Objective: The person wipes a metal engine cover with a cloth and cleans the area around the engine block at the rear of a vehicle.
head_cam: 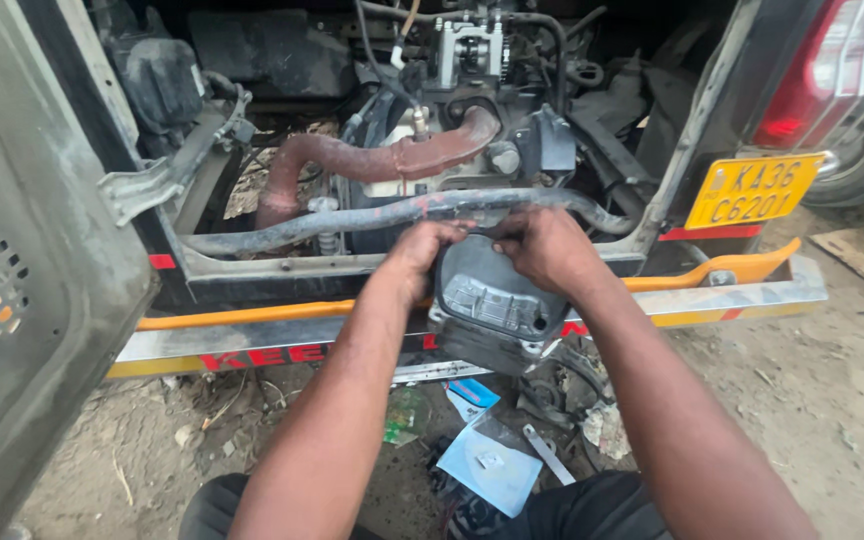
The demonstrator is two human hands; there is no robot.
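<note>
Engine cover, lower edge hidden, gripped at top by left hand and right hand fingers.

a rusty exhaust pipe curves across the open engine bay, and just below it a grey crossbar runs from side to side, while a pale metal valve block sits above the pipe's right end. far to the right of the pipe hang a yellow number plate and a red tail lamp, and far to its left stands the open grey hatch door. well below the pipe run an orange bumper rail and a chrome bumper strip, with blue plastic packets, a small metal strip and a green wrapper on the dirt ground.
</note>
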